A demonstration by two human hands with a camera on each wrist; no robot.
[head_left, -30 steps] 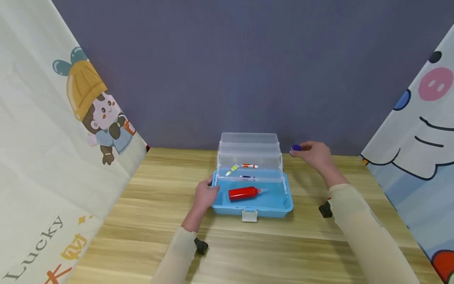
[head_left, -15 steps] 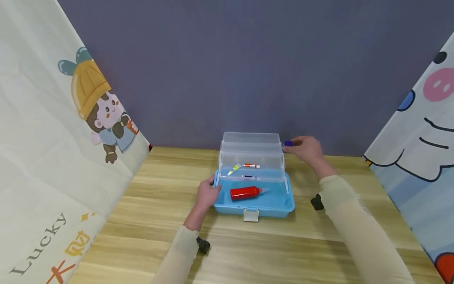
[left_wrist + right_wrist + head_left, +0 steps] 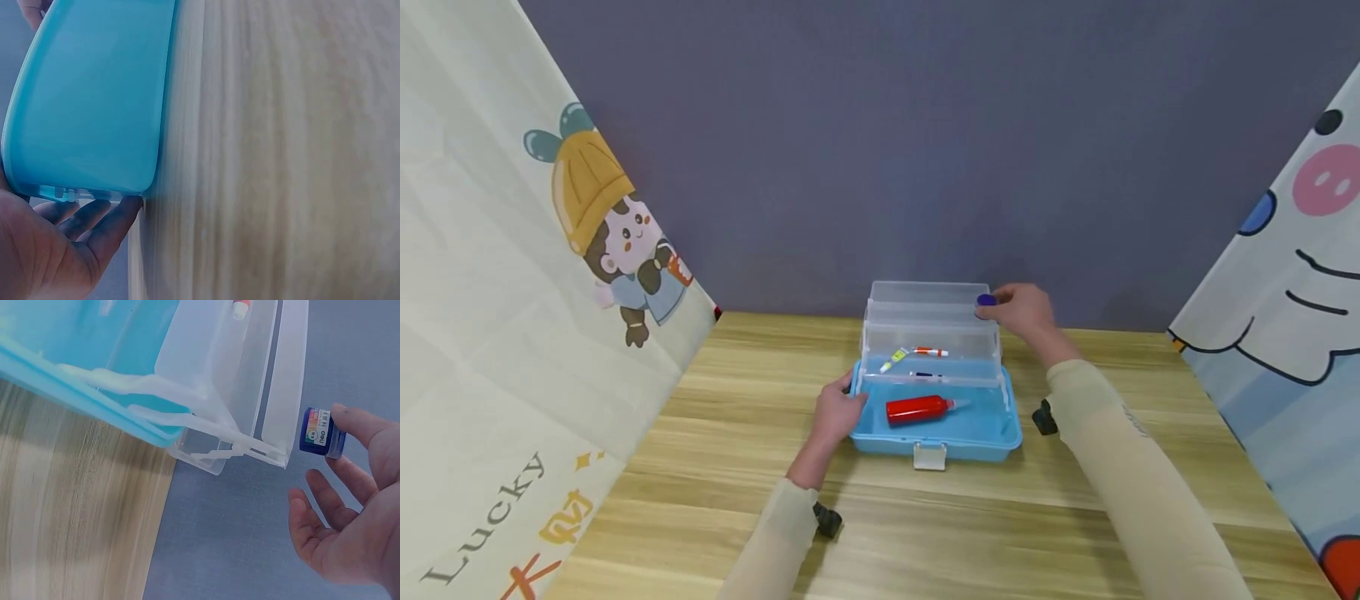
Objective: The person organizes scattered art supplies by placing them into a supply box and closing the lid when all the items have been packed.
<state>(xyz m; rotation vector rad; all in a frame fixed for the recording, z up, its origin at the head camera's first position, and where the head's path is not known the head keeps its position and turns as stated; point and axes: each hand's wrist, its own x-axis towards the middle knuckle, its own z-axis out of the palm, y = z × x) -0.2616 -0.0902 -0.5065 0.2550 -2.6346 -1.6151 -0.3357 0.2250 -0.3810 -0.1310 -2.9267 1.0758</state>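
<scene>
A light blue storage box (image 3: 973, 452) with tiered clear trays (image 3: 925, 315) stands unfolded on the table. My left hand (image 3: 837, 410) grips its left side, thumb at the rim and fingers behind the far corner in the left wrist view. Between thumb and index finger of my right hand (image 3: 1026, 310) is a small blue-purple jar (image 3: 317, 431) with a label, pinched near the upper tray's right end. A red squeeze bottle (image 3: 917, 409) lies in the base. One tray holds a yellow-and-white tube (image 3: 893, 359) and an orange-and-white tube (image 3: 930, 352); a dark slim item (image 3: 926, 374) shows lower down.
The wooden table (image 3: 737, 400) ends at a dark grey backdrop (image 3: 880, 150). Printed curtains, a left curtain (image 3: 467, 275) and a right curtain (image 3: 1300, 333), flank it. A white latch (image 3: 929, 456) hangs at the box's front.
My right hand has carried the jar leftward, from beside the box to the upper tray's right end. The left hand keeps its place on the box.
</scene>
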